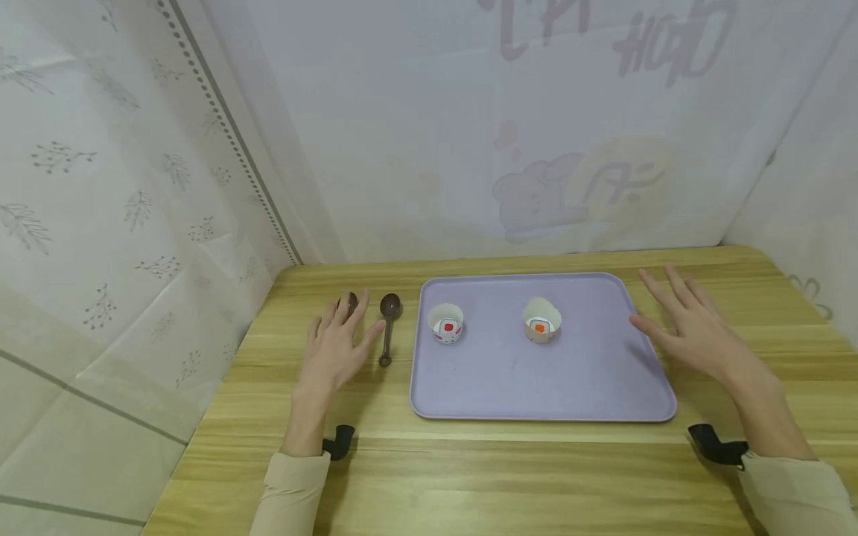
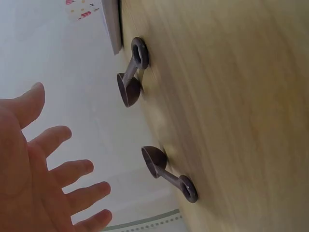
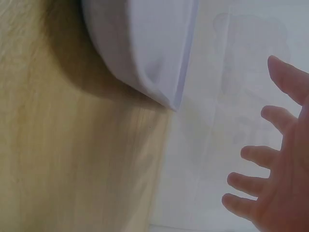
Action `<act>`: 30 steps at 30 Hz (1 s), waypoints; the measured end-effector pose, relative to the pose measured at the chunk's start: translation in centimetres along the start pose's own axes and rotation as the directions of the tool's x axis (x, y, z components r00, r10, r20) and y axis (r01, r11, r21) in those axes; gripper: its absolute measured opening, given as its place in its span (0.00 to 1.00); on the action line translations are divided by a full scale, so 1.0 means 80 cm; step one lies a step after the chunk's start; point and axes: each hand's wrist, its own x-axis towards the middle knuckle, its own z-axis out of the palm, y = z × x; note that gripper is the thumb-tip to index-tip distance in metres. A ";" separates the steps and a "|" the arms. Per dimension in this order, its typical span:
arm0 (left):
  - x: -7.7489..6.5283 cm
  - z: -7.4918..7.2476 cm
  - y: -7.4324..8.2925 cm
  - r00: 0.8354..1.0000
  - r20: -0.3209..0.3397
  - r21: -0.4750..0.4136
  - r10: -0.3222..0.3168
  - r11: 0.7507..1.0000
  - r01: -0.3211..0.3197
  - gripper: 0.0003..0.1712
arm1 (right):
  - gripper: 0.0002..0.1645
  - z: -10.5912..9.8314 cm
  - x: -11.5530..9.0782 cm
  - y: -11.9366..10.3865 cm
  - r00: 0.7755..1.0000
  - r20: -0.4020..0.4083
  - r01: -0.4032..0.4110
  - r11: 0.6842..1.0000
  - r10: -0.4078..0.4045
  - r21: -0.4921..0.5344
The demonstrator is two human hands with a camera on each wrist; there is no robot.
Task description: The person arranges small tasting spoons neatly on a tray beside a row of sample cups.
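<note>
My left hand (image 1: 334, 348) hovers with spread fingers above the table, over one dark brown measuring spoon (image 2: 154, 162), which it mostly hides in the head view. A second brown measuring spoon (image 1: 389, 320) lies just right of that hand. On the right, my right hand (image 1: 697, 327) is held with fingers apart beside the right edge of a lilac tray (image 1: 536, 394), holding nothing. Two small paper cups stand on the tray: a white patterned cup (image 1: 447, 335) with a red-centred piece inside, and a tan cup (image 1: 541, 335) with an orange-centred piece inside.
The wooden table (image 1: 469, 476) runs back to a white printed curtain (image 1: 429, 149). Another curtain with leaf prints (image 1: 134, 186) hangs at the left. Black wrist mounts (image 1: 713, 445) stick out near both cuffs.
</note>
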 end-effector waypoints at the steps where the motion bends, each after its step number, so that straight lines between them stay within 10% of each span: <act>1: 0.000 0.000 0.000 1.000 0.000 0.000 0.003 1.000 -0.003 0.42 | 0.48 0.000 0.000 0.001 1.000 0.004 -0.002 1.000 0.002 0.002; 30: 0.003 0.010 -0.003 1.000 -0.025 -0.067 0.008 0.998 -0.010 0.41 | 0.47 0.001 0.003 0.019 0.995 0.101 -0.004 0.999 0.000 0.040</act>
